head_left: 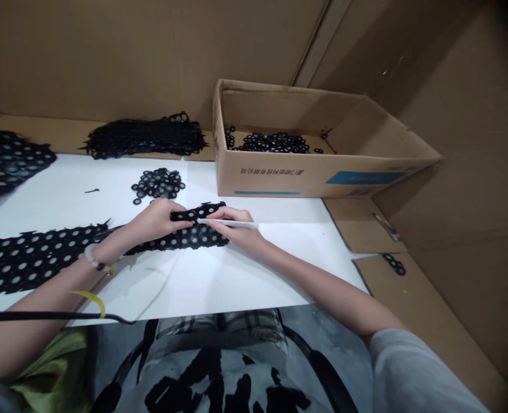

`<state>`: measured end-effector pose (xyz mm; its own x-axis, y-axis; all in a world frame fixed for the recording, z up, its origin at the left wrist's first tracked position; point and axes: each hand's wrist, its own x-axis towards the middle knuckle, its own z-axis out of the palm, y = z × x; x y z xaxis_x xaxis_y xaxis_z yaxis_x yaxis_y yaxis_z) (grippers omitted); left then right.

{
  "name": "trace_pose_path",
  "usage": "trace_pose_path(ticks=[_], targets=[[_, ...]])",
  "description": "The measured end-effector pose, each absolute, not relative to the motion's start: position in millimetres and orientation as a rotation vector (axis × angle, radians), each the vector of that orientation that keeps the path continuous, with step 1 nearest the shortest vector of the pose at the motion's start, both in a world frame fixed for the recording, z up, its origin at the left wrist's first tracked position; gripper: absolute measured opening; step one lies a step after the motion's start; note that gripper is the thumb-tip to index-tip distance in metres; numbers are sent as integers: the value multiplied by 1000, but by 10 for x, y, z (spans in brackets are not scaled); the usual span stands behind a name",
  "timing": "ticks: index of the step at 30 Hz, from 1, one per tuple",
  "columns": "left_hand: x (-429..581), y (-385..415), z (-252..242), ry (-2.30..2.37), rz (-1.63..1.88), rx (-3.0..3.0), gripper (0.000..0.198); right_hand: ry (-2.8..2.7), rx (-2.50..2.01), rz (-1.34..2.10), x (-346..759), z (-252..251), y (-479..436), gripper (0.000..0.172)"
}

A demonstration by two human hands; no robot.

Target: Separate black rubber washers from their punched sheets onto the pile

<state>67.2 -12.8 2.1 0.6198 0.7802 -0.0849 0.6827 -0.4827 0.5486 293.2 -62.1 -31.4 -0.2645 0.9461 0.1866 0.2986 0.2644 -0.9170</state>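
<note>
My left hand pinches the top edge of a black sheet dotted with rows of pale round centres, thumb and forefinger closed on a strip of it. Between the fingers of my right hand is a slim white pen-like stick, held nearly level. Its left tip meets the strip close to my left fingertips; whether it presses into a hole is too small to tell. A pile of loose black rings lies just behind my left hand.
Another dotted black sheet lies at the left, partly under my left forearm. Behind are a dark stack of strips and a dotted pile. An open cardboard box holding loose rings stands back right. A black rod juts in from the left.
</note>
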Motion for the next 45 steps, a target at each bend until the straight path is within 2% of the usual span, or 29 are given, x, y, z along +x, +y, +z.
trace_pose_path(ticks=[9,15,20,24,41,45], targets=[[620,-97,-20,1259,204,2482,35,-1581,-1119,1073,2943,-338,-658,16],[707,-147,-58,1392,271,2391,56,-1682,-1090,1075,2937,-270,-700,15],[697,-151,-11,1333,214,2124,43,-1632,-1101,1065,2944,-269,-706,17],[662,-141,-12,1200,277,2128,37,-1585,-1129,1072,2956,-292,-681,18],[663,-109,-53,1224,187,2143,39,-1648,-1170,1095,2936,-289,-687,12],[683,-115,-50,1186,293,2151,36,-1637,-1183,1072,2896,-320,-694,14]])
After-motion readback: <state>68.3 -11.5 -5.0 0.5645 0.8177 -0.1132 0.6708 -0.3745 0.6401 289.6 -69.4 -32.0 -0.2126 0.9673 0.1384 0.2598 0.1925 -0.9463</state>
